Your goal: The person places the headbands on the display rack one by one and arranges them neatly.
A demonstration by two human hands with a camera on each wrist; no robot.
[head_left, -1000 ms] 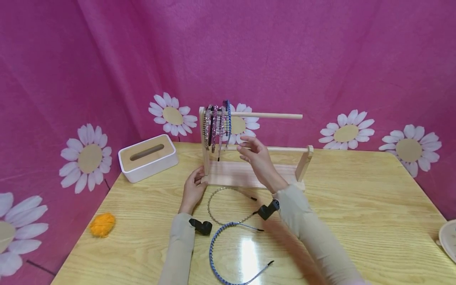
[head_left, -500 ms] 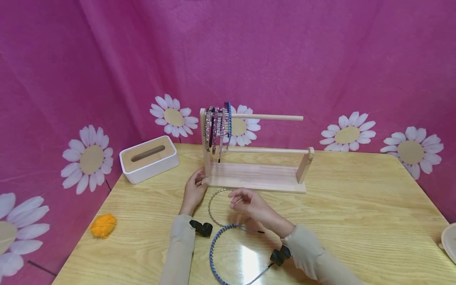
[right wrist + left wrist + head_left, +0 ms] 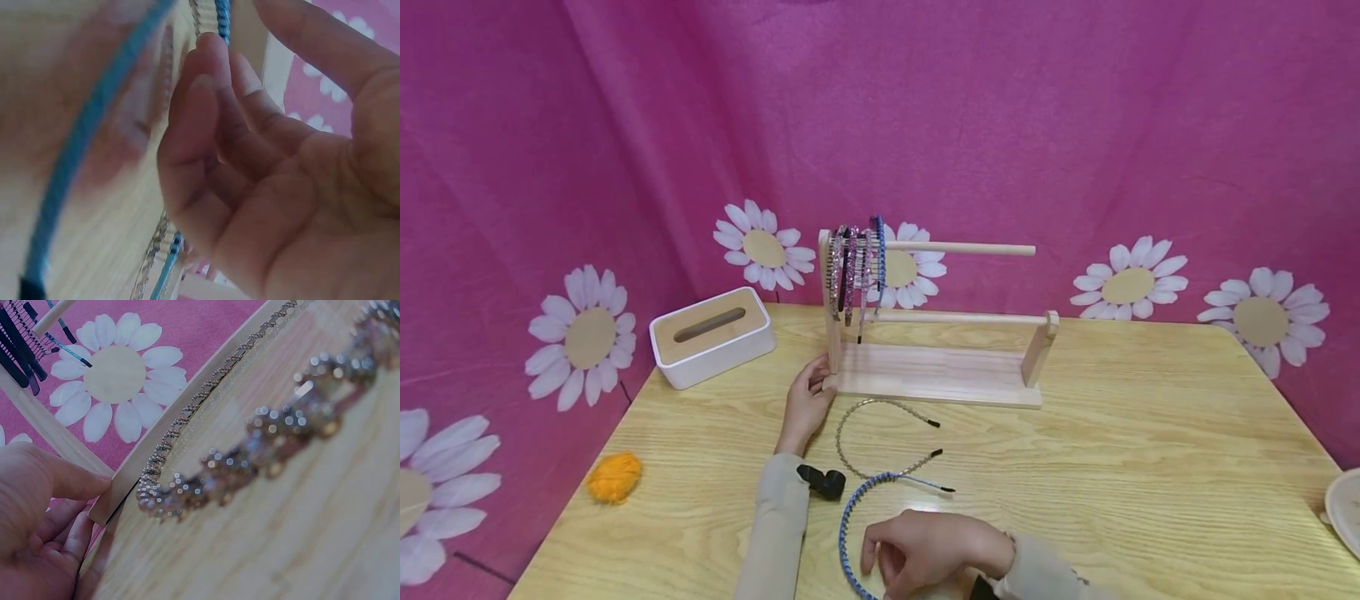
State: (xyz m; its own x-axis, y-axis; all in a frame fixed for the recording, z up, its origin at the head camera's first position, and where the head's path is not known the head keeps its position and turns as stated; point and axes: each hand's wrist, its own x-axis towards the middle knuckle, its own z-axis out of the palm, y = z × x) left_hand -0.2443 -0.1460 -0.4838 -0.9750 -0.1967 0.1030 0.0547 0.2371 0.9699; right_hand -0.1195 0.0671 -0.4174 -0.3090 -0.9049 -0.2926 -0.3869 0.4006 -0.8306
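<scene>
At its front left corner, a wooden headband stand [image 3: 925,375] is gripped by my left hand [image 3: 807,408]. In the left wrist view the thumb [image 3: 87,482] lies on the base edge with fingers beneath it. Several headbands [image 3: 851,279], sparkly pink and blue, hang at the left end of the upper rod. Over a blue wrapped headband [image 3: 846,533] on the table, my right hand [image 3: 932,546] hovers with fingers bent and nothing between them; it hides part of that headband. Between it and the stand lies a beaded headband [image 3: 839,442], its black tips pointing right.
A white tissue box [image 3: 715,358] with a wooden lid stands left of the stand. An orange fluffy ball [image 3: 614,477] lies near the left table edge. At the far right edge is part of a pale dish [image 3: 1347,504]. A pink flowered cloth [image 3: 970,117] hangs behind.
My right hand has come down from beside the hanging headbands, over the beaded headband, to the blue headband nearer me. The left hand keeps its grip on the stand's corner.
</scene>
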